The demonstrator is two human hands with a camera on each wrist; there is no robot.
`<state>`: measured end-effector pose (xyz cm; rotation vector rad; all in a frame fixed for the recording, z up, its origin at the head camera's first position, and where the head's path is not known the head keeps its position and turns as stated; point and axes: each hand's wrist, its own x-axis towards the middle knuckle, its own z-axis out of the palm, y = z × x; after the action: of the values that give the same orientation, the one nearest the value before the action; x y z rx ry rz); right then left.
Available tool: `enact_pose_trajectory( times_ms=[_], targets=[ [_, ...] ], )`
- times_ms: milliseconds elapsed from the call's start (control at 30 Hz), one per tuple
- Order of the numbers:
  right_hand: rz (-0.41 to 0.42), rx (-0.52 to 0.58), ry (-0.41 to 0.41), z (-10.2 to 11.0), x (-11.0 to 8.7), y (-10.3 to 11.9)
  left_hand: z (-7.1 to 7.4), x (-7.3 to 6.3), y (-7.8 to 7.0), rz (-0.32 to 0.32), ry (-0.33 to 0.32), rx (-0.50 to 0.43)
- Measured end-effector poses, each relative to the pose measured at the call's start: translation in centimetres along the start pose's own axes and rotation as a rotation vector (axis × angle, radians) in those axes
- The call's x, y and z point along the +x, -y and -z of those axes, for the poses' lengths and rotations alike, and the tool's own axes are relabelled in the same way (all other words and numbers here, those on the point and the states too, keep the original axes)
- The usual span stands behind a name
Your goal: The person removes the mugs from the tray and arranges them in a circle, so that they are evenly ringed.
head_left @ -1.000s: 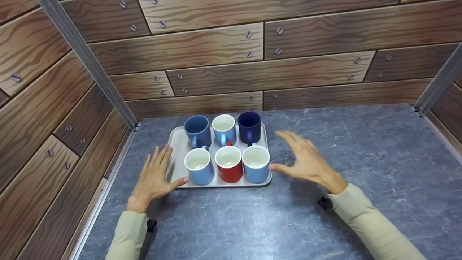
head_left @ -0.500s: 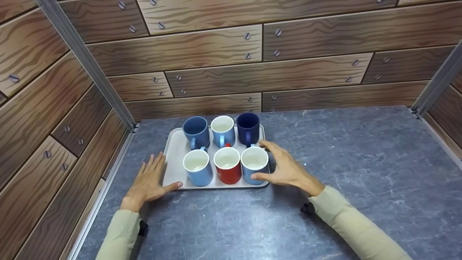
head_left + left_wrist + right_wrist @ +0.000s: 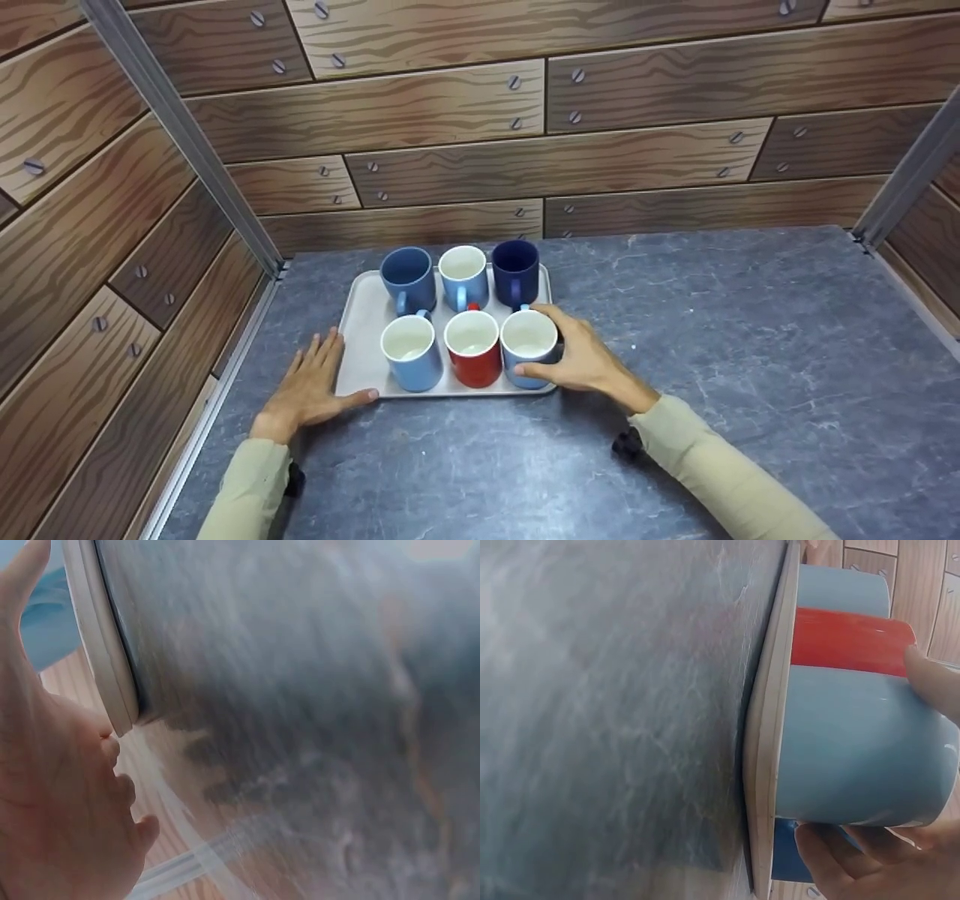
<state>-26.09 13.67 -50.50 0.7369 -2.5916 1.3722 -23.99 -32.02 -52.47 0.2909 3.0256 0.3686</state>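
Front-right mug (image 3: pixel 527 343) | right hand (image 3: pixel 581 358) curled round it | left hand (image 3: pixel 306 390) splayed at tray (image 3: pixel 365 337)

Wood-plank-pattern walls (image 3: pixel 442 109) with slotted screw heads (image 3: pixel 514 82), top and left of frame. Grey metal posts (image 3: pixel 192 142) at upper left and right edge, pale rail (image 3: pixel 191 457) lower left. Marbled blue-grey tabletop (image 3: pixel 750 337) below, glare (image 3: pixel 517 465) lower centre.

2 long pale khaki sleeves (image 3: pixel 720 466), creased, and 2 small black wrist-worn pieces (image 3: pixel 628 445)
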Motion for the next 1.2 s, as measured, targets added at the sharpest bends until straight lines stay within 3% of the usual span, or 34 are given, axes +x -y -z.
enact_pose_trajectory(
  times_ms=[267, 733, 1200],
  targets=[
    [-0.028, 0.001, 0.011, -0.3, -0.1, 0.2, -0.1, -0.2, -0.1, 0.010, 0.047, 0.012],
    [-0.010, 0.055, -0.033, 0.1, 0.2, 0.3, -0.2, 0.3, -0.4, 0.014, 0.060, 0.019],
    [0.018, 0.093, -0.058, 1.9, 0.3, 2.5, -0.3, 0.9, -0.1, -0.007, -0.008, 0.001]
  ],
)
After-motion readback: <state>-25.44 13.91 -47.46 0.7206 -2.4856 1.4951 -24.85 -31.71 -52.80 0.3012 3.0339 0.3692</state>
